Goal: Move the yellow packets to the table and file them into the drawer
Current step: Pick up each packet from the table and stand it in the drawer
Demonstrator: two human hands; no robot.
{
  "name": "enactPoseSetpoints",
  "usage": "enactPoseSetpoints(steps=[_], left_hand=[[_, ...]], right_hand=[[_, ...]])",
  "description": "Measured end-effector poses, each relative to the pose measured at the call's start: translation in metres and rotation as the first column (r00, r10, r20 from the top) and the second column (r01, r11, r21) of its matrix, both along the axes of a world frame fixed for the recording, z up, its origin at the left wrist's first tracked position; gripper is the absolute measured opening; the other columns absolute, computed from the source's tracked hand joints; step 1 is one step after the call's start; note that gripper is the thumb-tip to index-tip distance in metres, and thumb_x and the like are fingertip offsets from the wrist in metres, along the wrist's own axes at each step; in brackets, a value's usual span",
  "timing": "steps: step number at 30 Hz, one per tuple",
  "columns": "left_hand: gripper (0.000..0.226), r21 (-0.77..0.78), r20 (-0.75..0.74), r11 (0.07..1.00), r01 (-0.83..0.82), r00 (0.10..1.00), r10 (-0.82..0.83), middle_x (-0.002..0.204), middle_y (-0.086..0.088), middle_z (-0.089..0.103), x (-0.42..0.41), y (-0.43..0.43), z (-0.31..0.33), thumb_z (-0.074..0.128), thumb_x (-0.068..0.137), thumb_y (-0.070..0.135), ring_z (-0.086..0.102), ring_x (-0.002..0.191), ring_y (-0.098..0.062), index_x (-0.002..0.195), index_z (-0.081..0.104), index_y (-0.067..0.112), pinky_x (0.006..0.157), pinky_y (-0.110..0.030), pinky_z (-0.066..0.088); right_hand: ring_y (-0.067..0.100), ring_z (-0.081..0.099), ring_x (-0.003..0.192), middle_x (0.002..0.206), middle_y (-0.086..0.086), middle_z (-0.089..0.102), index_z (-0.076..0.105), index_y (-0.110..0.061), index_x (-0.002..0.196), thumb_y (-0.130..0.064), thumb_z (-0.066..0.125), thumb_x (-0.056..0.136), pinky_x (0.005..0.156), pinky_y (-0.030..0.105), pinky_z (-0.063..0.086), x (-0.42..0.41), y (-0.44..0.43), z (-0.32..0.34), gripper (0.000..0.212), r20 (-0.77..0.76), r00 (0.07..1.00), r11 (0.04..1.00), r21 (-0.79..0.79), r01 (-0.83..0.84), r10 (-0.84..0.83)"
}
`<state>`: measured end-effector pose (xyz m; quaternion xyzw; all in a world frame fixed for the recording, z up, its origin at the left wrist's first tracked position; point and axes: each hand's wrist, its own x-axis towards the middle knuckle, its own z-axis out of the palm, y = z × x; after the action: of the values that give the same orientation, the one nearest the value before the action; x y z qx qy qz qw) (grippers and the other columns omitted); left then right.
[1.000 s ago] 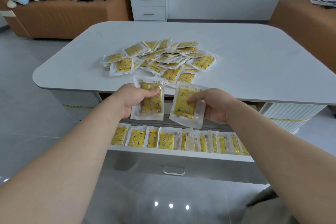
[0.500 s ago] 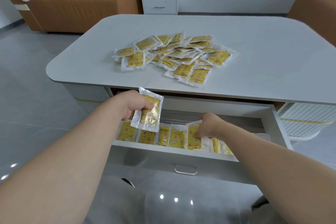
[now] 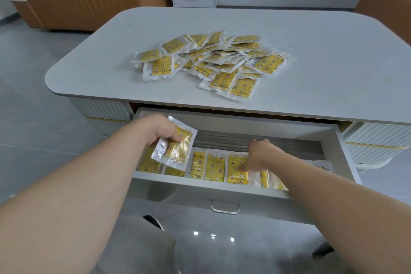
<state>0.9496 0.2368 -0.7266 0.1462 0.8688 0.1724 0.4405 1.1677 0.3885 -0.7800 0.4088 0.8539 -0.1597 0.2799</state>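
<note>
Fingers of the right hand (image 3: 260, 153) are pinching a yellow star-printed plastic packet (image 3: 236, 171), ideally seating it upright in the white drawer (image 3: 266, 124); left hand (image 3: 160, 130) is gripping a second packet (image 3: 178, 147).

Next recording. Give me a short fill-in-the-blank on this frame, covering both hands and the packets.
1. The left hand grips one packet above the open ____.
2. The right hand pinches the filed packets, whose inserts are coloured ____.
3. The loose pile lies on the ____.
Missing words: drawer; yellow; table.
</note>
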Motion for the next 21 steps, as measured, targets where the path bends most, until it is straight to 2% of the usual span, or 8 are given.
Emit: enactPoseSetpoints(steps=[2,5,7,10,12,16,19,21], left_hand=[[0.034,0.025,0.031,0.999,0.020,0.999,-0.021,0.108,-0.017,0.074,0.009,0.013,0.005,0.083,0.079,0.013,0.069,0.104,-0.035,0.108,0.070,0.002,0.098,-0.051,0.053],[0.040,0.066,0.072,0.996,0.052,0.996,-0.056,0.110,-0.015,0.073,0.030,0.035,0.016,0.087,0.072,0.017,0.068,0.104,-0.035,0.107,0.072,0.004,0.096,-0.051,0.053],[0.037,0.106,0.122,0.992,0.071,0.989,-0.084,0.108,-0.013,0.073,0.051,0.049,0.022,0.086,0.076,0.016,0.068,0.099,-0.032,0.107,0.071,0.005,0.087,-0.046,0.055],[0.026,0.158,0.165,0.984,0.080,0.981,-0.106,0.099,-0.014,0.076,0.088,0.071,0.018,0.080,0.082,0.008,0.072,0.093,-0.031,0.106,0.070,0.003,0.084,-0.044,0.059],[0.024,0.187,0.160,0.978,0.087,0.980,-0.118,0.101,-0.015,0.075,0.113,0.085,0.009,0.080,0.082,0.007,0.072,0.090,-0.030,0.104,0.070,0.004,0.088,-0.043,0.058],[0.026,0.119,0.131,0.976,0.181,0.972,-0.196,0.101,-0.011,0.063,0.147,0.108,-0.013,0.078,0.087,0.015,0.053,0.086,-0.027,0.106,0.066,0.003,0.080,-0.035,0.051],[0.037,0.056,0.140,0.978,0.203,0.968,-0.209,0.115,-0.014,0.069,0.160,0.113,-0.028,0.081,0.084,0.015,0.063,0.096,-0.028,0.114,0.065,0.000,0.099,-0.041,0.053],[0.044,0.044,0.105,0.981,0.187,0.976,-0.191,0.114,-0.017,0.071,0.166,0.116,-0.036,0.086,0.078,0.012,0.070,0.102,-0.030,0.115,0.064,0.000,0.096,-0.046,0.056]], right_hand=[[0.029,0.056,0.119,0.133,0.012,0.056,0.046,-0.008,0.143,-0.055,0.067,0.090,0.097,0.041,0.054,0.000,0.004,0.014,0.074,-0.025,0.998,0.999,0.004,-0.050,0.050],[0.022,0.063,0.082,0.103,0.008,0.065,0.059,-0.003,0.129,-0.040,0.067,0.094,0.071,0.031,0.055,0.001,0.015,0.041,0.051,-0.130,0.991,0.999,-0.023,-0.028,0.025],[0.023,0.062,0.069,0.083,0.009,0.067,0.066,0.000,0.122,-0.034,0.066,0.095,0.064,0.031,0.054,0.006,0.023,0.059,0.043,-0.153,0.988,0.999,-0.048,0.011,-0.019],[0.026,0.068,0.071,0.088,0.015,0.075,0.068,-0.002,0.121,-0.031,0.062,0.097,0.071,0.035,0.060,0.023,0.032,0.080,0.038,-0.144,0.988,0.998,-0.040,0.051,-0.056],[0.021,0.063,0.062,0.078,0.011,0.072,0.068,-0.003,0.118,-0.027,0.059,0.097,0.061,0.030,0.056,0.037,0.035,0.092,0.033,-0.108,0.993,0.999,0.005,0.045,-0.044],[0.016,0.059,0.052,0.065,0.005,0.065,0.069,-0.005,0.106,-0.024,0.055,0.098,0.049,0.022,0.044,0.061,0.045,0.103,0.025,-0.057,0.997,0.996,0.062,0.057,-0.054],[0.018,0.059,0.054,0.064,0.007,0.064,0.064,-0.005,0.081,-0.020,0.054,0.097,0.052,0.024,0.046,0.076,0.054,0.103,0.024,-0.081,0.995,0.994,0.085,0.074,-0.067],[0.020,0.057,0.054,0.063,0.007,0.061,0.054,-0.006,0.068,-0.019,0.054,0.097,0.055,0.026,0.046,0.081,0.059,0.102,0.031,-0.089,0.994,0.991,0.112,0.076,-0.067]])
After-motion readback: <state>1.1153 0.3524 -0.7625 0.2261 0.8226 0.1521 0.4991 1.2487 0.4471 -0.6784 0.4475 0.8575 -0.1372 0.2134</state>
